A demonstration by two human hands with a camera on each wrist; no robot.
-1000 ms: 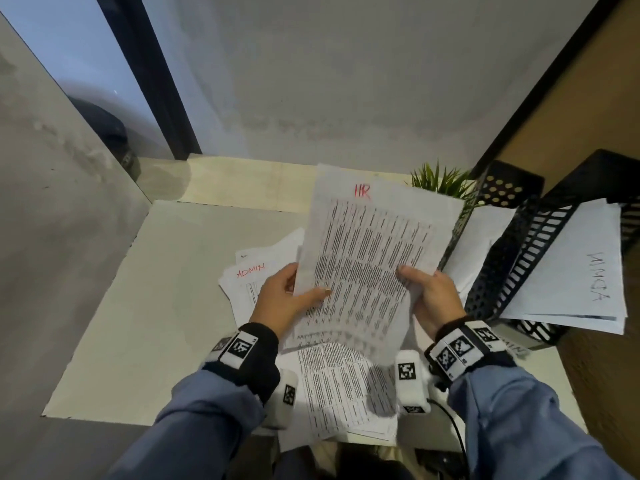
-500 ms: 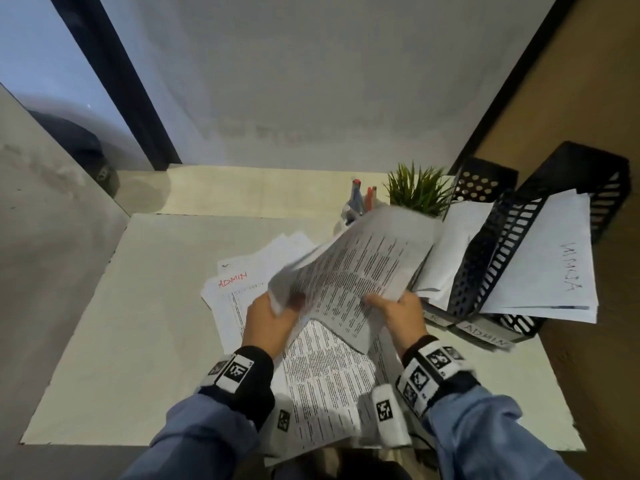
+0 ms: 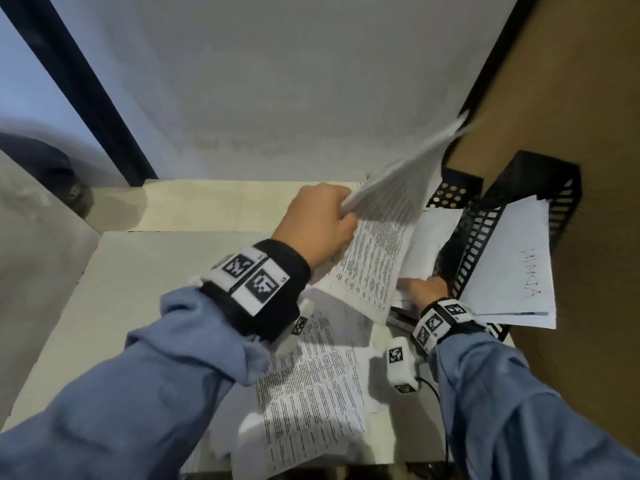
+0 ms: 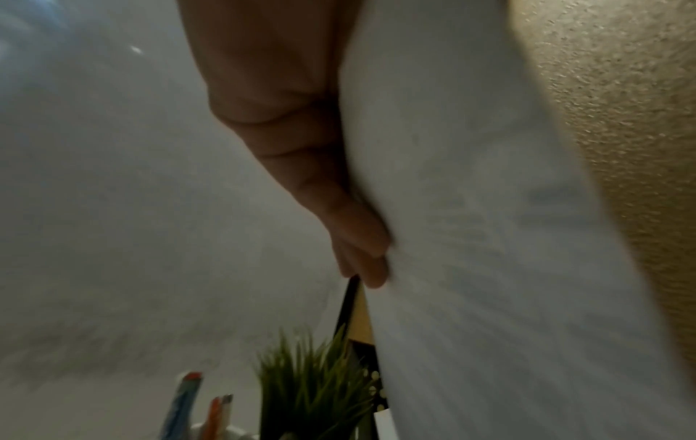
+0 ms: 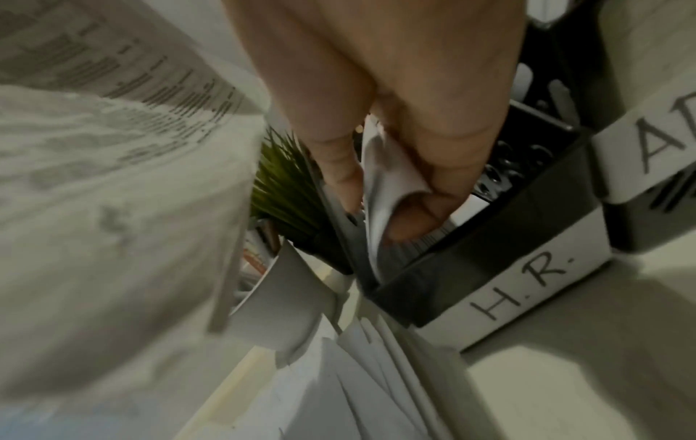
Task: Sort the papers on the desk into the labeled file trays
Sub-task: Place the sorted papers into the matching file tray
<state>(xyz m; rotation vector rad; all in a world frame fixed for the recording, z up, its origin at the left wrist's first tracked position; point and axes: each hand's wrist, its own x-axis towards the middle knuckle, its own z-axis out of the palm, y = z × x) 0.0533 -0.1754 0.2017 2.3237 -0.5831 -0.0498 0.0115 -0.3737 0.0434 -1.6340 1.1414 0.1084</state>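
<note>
My left hand grips the printed sheet by its edge and holds it raised and tilted over the black trays. In the left wrist view the fingers curl round that sheet. My right hand is low at the front of the tray labeled H.R.. There its thumb and fingers pinch the curled edge of a white sheet standing in the tray. The tray to the right holds sheets marked ADMIN. More printed papers lie on the desk under my forearms.
A green plant and a cup of pens stand just left of the trays. A brown wall runs along the right behind the trays. The pale desk top stretches out to the left.
Both hands moved right toward the trays. The left hand swung the printed sheet up and over; the right hand let go of it and dropped to the H.R. tray.
</note>
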